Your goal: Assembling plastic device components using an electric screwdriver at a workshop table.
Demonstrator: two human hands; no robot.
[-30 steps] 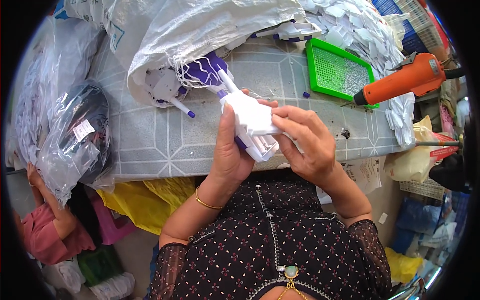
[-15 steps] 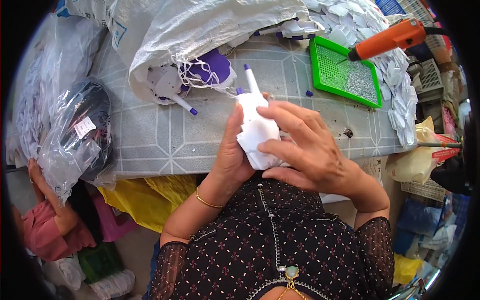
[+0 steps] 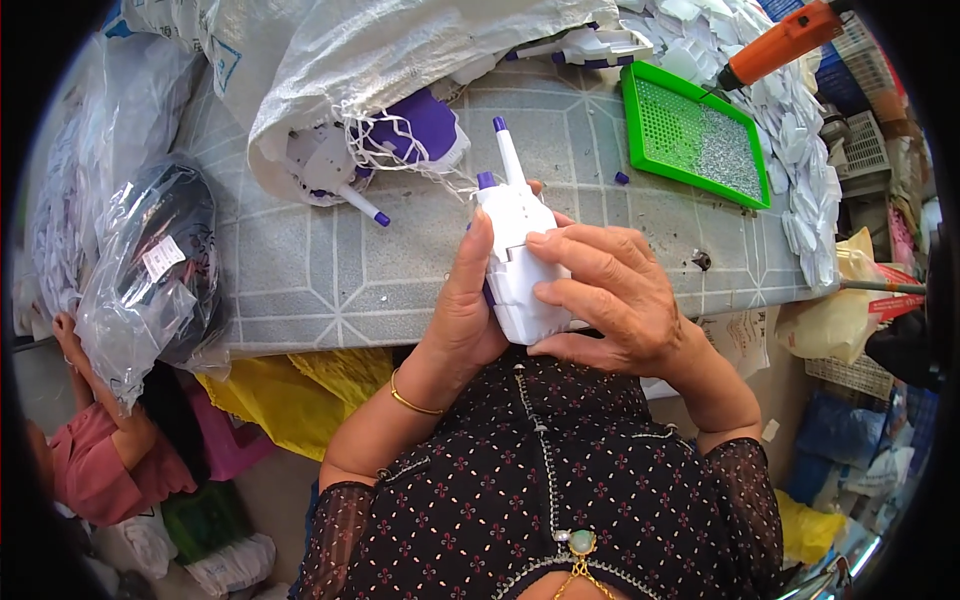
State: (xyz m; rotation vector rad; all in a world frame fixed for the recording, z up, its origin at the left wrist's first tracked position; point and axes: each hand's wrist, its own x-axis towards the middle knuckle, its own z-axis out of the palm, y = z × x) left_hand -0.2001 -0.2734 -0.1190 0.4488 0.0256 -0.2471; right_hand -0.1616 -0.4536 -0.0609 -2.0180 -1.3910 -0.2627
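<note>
Snugly, the left hand point(image 3: 468, 318) holds a white plastic device point(image 3: 515, 305), the right hand point(image 3: 630, 300) loosely spread against it.

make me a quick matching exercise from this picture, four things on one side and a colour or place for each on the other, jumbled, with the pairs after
Column one
1. casing
2. tray
3. power driver
4. small loose piece

Column two
A. orange, at the upper right of the view
B. purple, lying on the table near the tray
C. white, in the left hand, with the right hand on it
D. green, with small silvery bits inside

Pairs: 1-C, 2-D, 3-A, 4-B
</note>
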